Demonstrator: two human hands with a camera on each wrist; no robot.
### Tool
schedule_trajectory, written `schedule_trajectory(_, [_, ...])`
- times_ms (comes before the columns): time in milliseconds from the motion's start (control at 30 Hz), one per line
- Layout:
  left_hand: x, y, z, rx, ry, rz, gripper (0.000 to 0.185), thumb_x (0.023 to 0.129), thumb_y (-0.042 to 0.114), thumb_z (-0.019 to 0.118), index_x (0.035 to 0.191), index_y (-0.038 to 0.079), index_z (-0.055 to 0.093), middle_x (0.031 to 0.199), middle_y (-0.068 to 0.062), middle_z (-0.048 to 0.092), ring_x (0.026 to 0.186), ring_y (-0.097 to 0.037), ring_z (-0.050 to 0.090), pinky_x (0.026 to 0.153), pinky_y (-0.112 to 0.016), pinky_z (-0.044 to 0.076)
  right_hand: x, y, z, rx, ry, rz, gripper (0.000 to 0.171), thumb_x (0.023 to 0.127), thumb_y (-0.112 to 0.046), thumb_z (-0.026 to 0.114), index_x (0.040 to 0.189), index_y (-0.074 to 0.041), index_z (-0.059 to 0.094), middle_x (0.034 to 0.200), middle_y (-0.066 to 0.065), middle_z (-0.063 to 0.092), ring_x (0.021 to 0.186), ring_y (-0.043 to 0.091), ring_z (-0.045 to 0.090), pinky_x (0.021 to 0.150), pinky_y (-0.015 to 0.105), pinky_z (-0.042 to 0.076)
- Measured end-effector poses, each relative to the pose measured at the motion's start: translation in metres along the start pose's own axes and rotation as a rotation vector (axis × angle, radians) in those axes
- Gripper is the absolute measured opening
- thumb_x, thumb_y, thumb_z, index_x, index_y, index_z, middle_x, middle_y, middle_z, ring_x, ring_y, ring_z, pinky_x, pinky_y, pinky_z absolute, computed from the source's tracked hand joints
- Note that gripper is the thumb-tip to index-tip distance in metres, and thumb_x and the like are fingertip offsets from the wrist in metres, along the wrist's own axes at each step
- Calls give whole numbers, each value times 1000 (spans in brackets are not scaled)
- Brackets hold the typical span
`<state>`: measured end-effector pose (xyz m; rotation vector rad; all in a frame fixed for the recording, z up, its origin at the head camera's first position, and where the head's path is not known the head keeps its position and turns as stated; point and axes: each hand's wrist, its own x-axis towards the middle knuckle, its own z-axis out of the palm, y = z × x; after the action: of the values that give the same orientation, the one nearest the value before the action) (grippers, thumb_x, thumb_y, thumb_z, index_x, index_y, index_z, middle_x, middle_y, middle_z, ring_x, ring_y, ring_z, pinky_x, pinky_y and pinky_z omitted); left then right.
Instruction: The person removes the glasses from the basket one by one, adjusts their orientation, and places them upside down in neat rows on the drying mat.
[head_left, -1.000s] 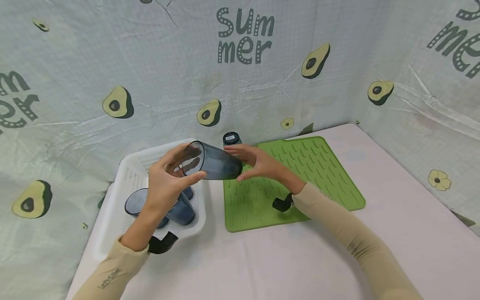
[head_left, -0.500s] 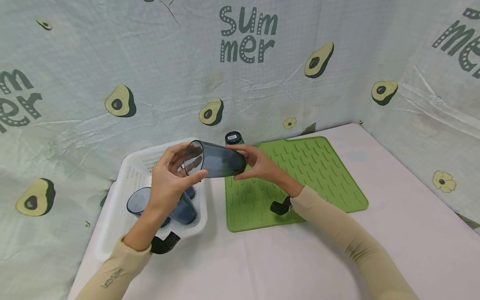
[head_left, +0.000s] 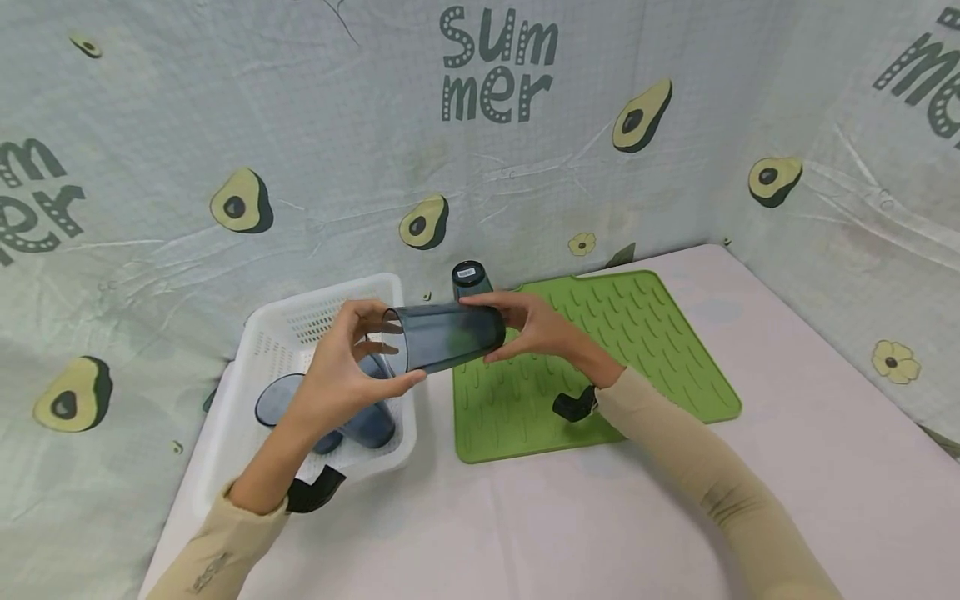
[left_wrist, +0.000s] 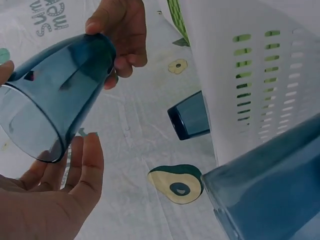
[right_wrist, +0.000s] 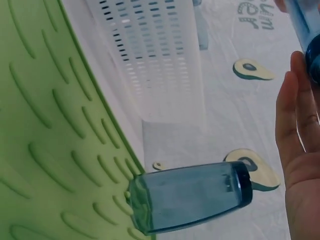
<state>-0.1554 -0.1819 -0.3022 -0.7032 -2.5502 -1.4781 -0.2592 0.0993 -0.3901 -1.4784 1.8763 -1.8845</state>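
Note:
A tapered blue-grey drinking glass (head_left: 453, 335) lies nearly level in the air between both hands, its mouth to the left. My left hand (head_left: 337, 375) holds it at the rim, thumb below and fingers at the far side; in the left wrist view its fingertips (left_wrist: 92, 142) are right at the rim. My right hand (head_left: 543, 329) grips the base between thumb and fingers. Behind it, an upside-down glass (right_wrist: 192, 197) stands at the back left corner of the green ridged mat (head_left: 630, 342). The white basket (head_left: 247, 367) beneath my left hand holds more glasses (head_left: 371, 425).
The basket's perforated wall (right_wrist: 150, 50) rises left of the mat, with a narrow strip of table between. A cloth printed with avocados (head_left: 423, 223) hangs behind the table (head_left: 570, 533) and at both sides.
The held glass has shifted slightly right and lower, and its tilt has turned toward level, the base rising. Both hands moved with it, the left hand's fingers spreading a little at the rim.

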Motion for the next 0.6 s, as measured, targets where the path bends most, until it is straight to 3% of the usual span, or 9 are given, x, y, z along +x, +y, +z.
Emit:
schedule_trajectory(133, [-3,-1,-3,99,-63,-51,76,77,11,89,137,2,43,130,-13,53,109,-25,60,82,-32,57,1,-4,-5,-17,-47,-18,82,75,4,88,144,-29,58,129,22,54,110,20,60,94,38,55])
schedule_trajectory(200, [-4,-1,-3,111,-94,-76,76,78,13,89,138,4,43,132,-13,52,104,-25,62,80,-35,58,1,-6,-6,-24,-68,-30,83,75,1,88,141,-40,58,121,17,53,104,22,57,91,37,55])
schedule_trajectory(367, [-7,-3,-1,104,-140,-99,76,77,13,90,136,5,43,133,-15,52,91,-25,65,75,-33,60,3,-10,-7,0,-123,-36,81,75,3,88,139,-39,60,129,9,55,112,24,57,93,38,55])
schedule_trajectory(600, [-9,-5,3,140,-122,-81,77,74,14,92,134,5,45,132,-15,54,80,-23,65,71,-31,58,1,-13,-4,168,-122,-6,77,77,4,86,141,-29,61,145,1,58,125,27,60,96,39,56])
